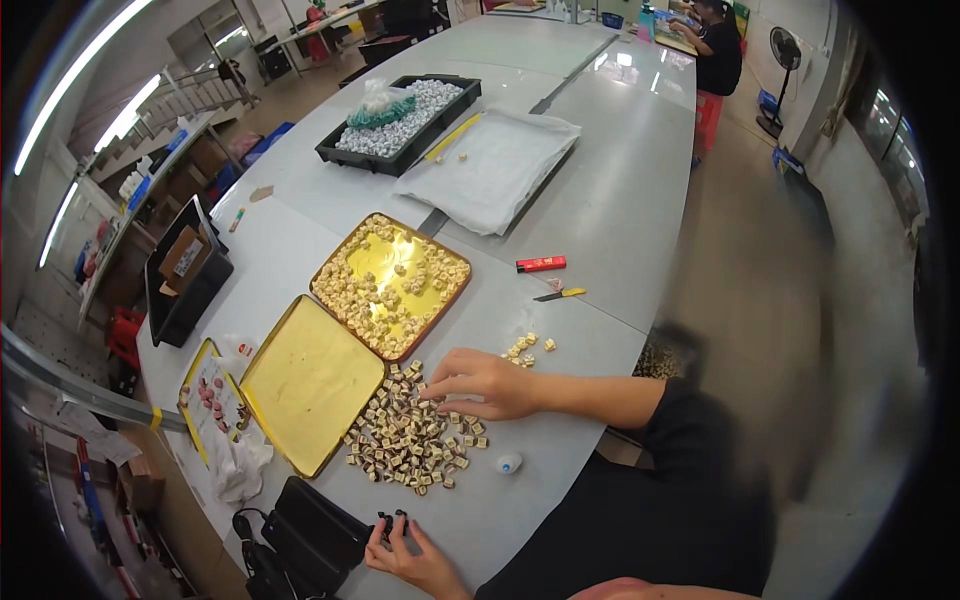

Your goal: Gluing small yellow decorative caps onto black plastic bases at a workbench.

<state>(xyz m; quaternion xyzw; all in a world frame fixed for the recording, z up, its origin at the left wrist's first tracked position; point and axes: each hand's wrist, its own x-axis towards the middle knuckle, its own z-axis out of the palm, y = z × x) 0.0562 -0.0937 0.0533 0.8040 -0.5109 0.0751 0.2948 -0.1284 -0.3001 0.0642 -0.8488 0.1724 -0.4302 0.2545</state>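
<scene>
My right hand (pixel 487 385) reaches over a loose pile of small cream-and-brown cube-shaped pieces (pixel 405 438). Its fingers are apart, pointing left across the pile's upper edge, and I see nothing held in them. Close to the lower edge, my left hand (pixel 415 562) is raised with curled fingers. Small black bits show at its fingertips; whether they are coverings or a held thing cannot be made out. Just left of that hand lies a black case (pixel 310 530). A yellow-lined tray (pixel 312 385) borders the pile, and a gold tray (pixel 395 258) with many cream pieces lies beyond it.
More cream pieces (pixel 522 349) lie beside my right wrist. Further off are a yellow-handled knife (pixel 562 295), a red box-cutter-sized object (pixel 541 264), a white-covered tray (pixel 500 165) and a black bin (pixel 400 160) of whitish pieces. A small white nozzle-like object (pixel 509 463) stands near me.
</scene>
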